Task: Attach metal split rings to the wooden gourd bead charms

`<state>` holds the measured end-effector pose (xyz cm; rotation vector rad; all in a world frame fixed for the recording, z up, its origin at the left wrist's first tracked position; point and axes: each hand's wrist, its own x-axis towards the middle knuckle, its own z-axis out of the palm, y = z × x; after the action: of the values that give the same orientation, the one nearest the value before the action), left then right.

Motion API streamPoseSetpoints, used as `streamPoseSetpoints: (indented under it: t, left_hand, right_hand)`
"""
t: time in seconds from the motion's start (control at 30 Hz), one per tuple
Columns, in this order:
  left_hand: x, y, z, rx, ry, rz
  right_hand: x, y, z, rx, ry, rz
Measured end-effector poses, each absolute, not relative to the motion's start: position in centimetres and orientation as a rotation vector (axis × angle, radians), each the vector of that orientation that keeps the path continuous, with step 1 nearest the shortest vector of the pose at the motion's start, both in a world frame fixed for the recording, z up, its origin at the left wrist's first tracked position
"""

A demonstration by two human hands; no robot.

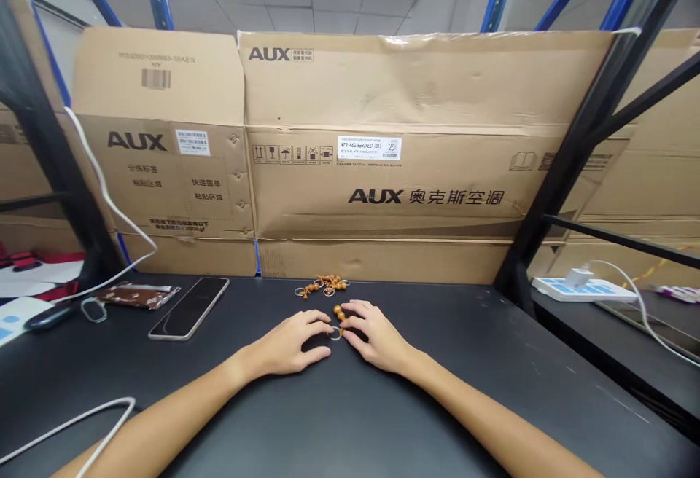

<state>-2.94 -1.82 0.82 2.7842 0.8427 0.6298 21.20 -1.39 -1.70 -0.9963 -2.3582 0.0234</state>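
A beaded keychain lies on the dark tabletop (pixel 262 420) between my two hands, with round wooden beads (pixel 340 313) on an orange cord and a metal split ring (pixel 335 334) at its near end. My right hand (pixel 380 336) has its thumb and fingertips at the cord and beads, gripping the keychain from the right. My left hand (pixel 298 343) rests palm down on the other side. Its fingers are apart, and one fingertip touches or nearly touches the ring. Just beyond my hands sits a small pile of similar keychains (pixel 328 285).
A phone (pixel 189 309) and a brown packet (pixel 136 294) lie to the left. A white cable (pixel 103 194) hangs down there, and another (pixel 82 420) crosses the near left. Cardboard (pixel 383 259) walls the back. At right, a power strip (pixel 582 289) sits beyond the black post (pixel 563 165).
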Motion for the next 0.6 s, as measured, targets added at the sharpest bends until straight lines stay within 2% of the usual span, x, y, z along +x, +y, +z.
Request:
streamPoseSetpoints:
  t: [0.3, 0.6]
  left_hand:
    - [-2.9, -1.9, 0.9, 2.899, 0.833, 0.564]
    - [-2.7, -1.8, 0.5, 2.959, 0.876, 0.766]
  right_hand:
    - [20.6, -1.5, -1.8, -0.991, -2.258, 0.119]
    - [19.7, -2.0, -2.2, -1.014, -2.241, 0.113]
